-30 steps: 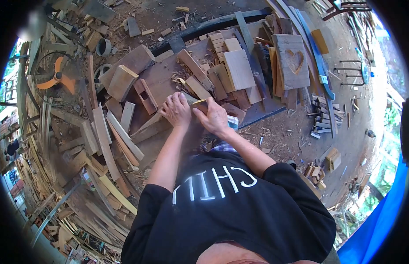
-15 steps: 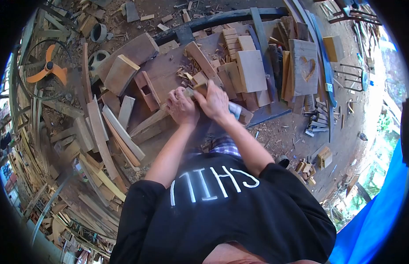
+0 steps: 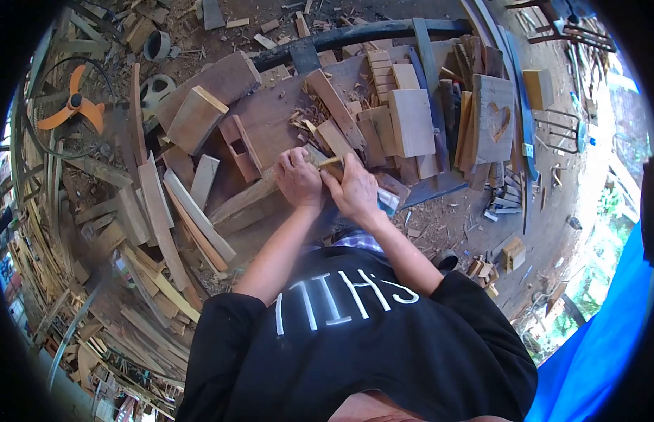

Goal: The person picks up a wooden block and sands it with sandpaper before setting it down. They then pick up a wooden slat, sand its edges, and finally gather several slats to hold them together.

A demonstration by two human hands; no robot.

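My left hand (image 3: 299, 178) is closed over the far end of a thick wooden bar (image 3: 244, 204), its fingers curled down at the top. Close beside it, my right hand (image 3: 356, 188) grips a small wood block (image 3: 332, 167), whose pale end shows between the two hands. Part of that block is hidden by the fingers. Just beyond the hands lies a flat wood offcut (image 3: 335, 138) among shavings. A wooden hand plane body (image 3: 239, 146) rests to the left of my left hand.
Wood blocks (image 3: 412, 122) stand on the workbench to the right, near a board with a carved heart (image 3: 498, 121). Long wood strips (image 3: 161, 221) lean at the left. An orange-bladed fan (image 3: 75, 100) stands at the far left. Scraps (image 3: 486, 270) litter the ground.
My right hand has drawn back a little toward my body and to the right, uncovering more of the small block. The whole view has shifted slightly.
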